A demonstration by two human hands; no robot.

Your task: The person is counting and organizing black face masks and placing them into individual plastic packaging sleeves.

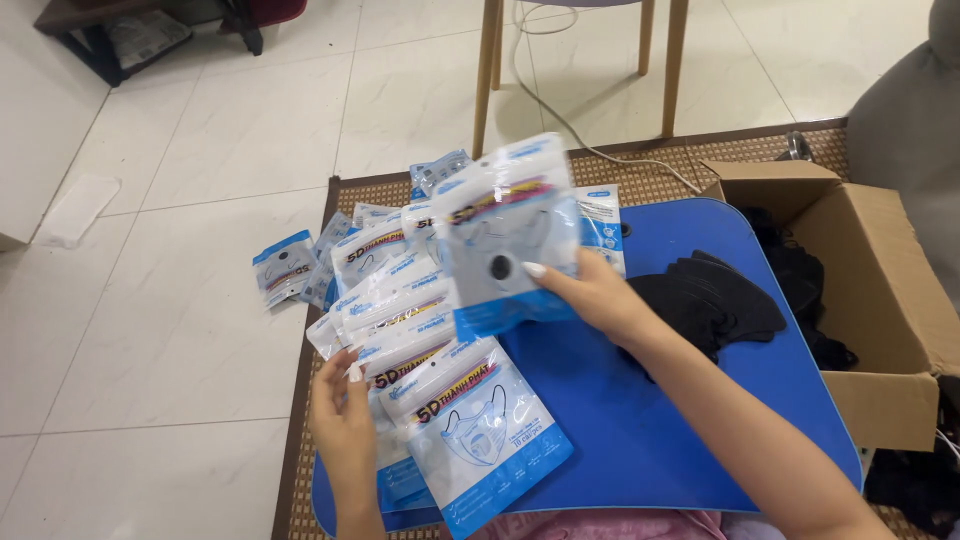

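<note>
Head view: the right hand (597, 293) is holding a packet (507, 238) up above the tray (670, 400); the packet is flat, clear-fronted with a white and blue border, a grey mask with a dark round valve showing through; it is slightly blurred and tilting a little to the left. The right hand is reaching in from the lower right, forearm crossing the tray, fingers closed on the packet's right edge with the thumb lying on its front.

The left hand (341, 405) is sitting at the tray's left edge, palm turned inward, fingers partly curled and their tips touching the side of the stack (420, 340); whether it is gripping anything I cannot tell. The stack is fanning out in overlapping layers along the tray's left side; its nearest packet is lying flat, clear window showing a white mask, blue lower corner, a red and dark band of print across the top.

More packets (300, 265) of the same kind are lying loose on the mat and on the white floor tiles, beyond the stack; one shows a dark mask inside. Black masks (715, 300), unwrapped, are lying in a heap on the tray's right part; beside them an open box (880, 300) of brown card is standing on the mat, more dark masks inside it. Wooden chair legs (487, 70) are standing behind.
</note>
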